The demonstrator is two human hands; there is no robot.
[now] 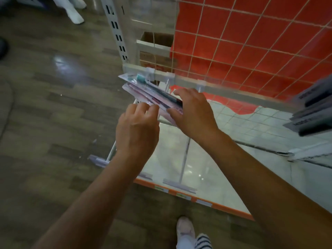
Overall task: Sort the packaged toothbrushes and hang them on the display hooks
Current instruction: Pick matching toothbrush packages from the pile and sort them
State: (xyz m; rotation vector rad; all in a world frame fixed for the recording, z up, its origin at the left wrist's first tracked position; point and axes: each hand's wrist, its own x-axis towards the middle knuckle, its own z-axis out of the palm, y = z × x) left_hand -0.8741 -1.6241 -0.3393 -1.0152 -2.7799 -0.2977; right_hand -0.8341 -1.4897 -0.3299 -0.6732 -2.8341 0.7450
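Toothbrush packs (pixel 152 95), a small stack, sit at frame centre just below the white rail (pixel 224 90). My right hand (pixel 192 112) clamps the stack, thumb under and fingers over its near end. My left hand (pixel 137 128), at 7 o'clock of the stack, pinches its lower edge with curled fingertips. Wire grid (pixel 251 42) over red backing lies at 1 o'clock; hooks (pixel 185 159) reach toward 6 o'clock over the white shelf (pixel 224 177). Motion blur hides print detail.

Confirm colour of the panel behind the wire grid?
Red backing panel, clearest in the head view.
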